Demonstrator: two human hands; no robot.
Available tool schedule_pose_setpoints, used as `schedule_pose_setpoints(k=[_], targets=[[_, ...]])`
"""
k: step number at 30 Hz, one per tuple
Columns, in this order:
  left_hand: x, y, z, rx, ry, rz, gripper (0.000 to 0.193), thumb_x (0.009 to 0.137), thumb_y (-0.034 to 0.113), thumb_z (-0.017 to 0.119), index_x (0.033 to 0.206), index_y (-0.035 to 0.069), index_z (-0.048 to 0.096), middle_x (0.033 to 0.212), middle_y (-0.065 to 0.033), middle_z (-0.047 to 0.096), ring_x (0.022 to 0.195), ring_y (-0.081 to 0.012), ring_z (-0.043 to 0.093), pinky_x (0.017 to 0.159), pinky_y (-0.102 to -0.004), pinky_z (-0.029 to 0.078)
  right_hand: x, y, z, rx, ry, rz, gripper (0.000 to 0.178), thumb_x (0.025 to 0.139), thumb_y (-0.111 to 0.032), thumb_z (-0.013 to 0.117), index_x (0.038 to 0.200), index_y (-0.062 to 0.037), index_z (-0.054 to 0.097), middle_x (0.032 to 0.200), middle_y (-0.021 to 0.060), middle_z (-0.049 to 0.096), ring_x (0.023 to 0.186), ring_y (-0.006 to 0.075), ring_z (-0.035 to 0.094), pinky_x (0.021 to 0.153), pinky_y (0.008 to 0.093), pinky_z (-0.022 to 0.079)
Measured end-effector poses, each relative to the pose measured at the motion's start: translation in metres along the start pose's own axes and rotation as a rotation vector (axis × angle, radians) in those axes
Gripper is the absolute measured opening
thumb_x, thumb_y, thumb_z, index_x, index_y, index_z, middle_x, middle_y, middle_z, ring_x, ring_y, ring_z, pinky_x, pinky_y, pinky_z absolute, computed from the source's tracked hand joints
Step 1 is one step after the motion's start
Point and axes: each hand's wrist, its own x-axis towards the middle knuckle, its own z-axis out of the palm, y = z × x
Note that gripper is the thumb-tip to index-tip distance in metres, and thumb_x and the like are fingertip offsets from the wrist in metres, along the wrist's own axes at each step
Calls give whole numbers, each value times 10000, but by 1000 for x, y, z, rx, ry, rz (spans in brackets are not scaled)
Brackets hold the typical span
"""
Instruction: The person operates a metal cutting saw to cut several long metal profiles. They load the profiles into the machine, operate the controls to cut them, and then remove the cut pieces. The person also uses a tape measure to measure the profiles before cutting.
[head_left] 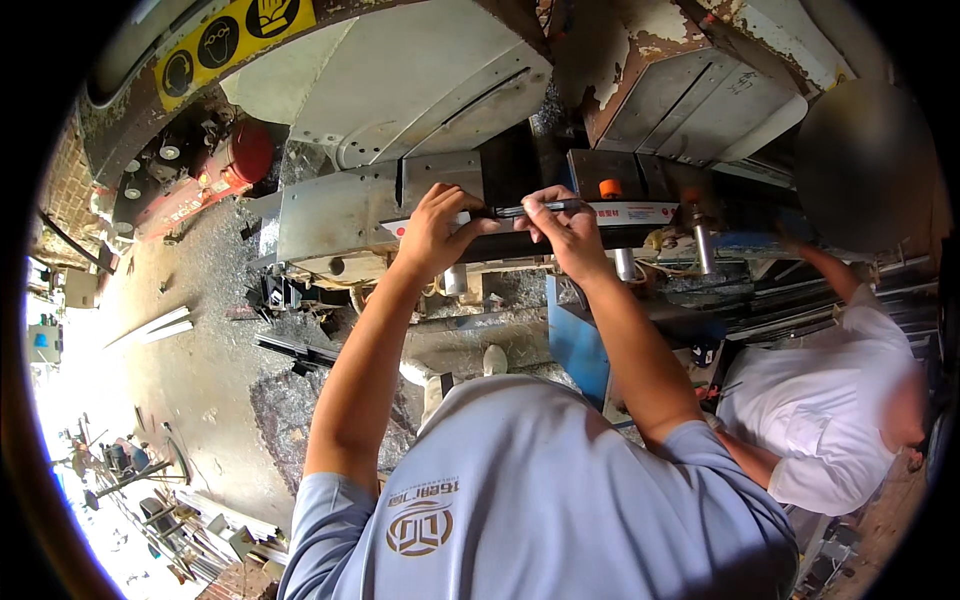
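Observation:
Both my hands are raised in front of me at the edge of a metal machine bed. A thin, dark, rod-like piece [510, 211] spans the gap between them. The fingers of my right hand [568, 232] are closed on its right end. My left hand [436, 232] has its fingers bent and pinched at the other end, its grip partly covered by the fingers. Just behind and below runs a long profile with white and red printed film [640, 213], lying along the bed. What exactly the dark piece is cannot be made out.
Large grey machine guards [420, 75] hang over the bed [335, 210]. An orange knob [610, 188] and metal cylinders [704, 245] stand at the right. A co-worker in a white shirt [810, 420] is close on my right, near stacked dark profiles [790, 310]. Metal shavings [225, 260] litter the floor.

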Motion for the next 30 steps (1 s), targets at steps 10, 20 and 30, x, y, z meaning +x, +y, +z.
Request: schedule_pose_setpoints(k=[10,20,30], targets=[[-7,-12,6,-83,-33,-149,222,908,205,656,909,-15,636,815,-174,607,739,-326,587,677,-392,469,4,19,16,192,-21,52,192,959,-246,631,994,-57,637,834,49,668,751,112,609,690,270,489],[6,21,15,141,-188,-43,727,733,508,789,1232,20,587,1188,-170,617,1101,-335,594,970,-414,447,-153,10,-78,130,101,288,244,944,-228,642,1044,-7,620,974,118,692,849,139,661,766,273,543],[9,36,33,467,-258,-142,607,746,421,813,1196,63,616,1148,-142,664,998,-353,653,838,-427,529,-327,152,-222,-840,922,715,629,898,-547,603,739,59,662,739,221,698,671,346,694,648,429,533]])
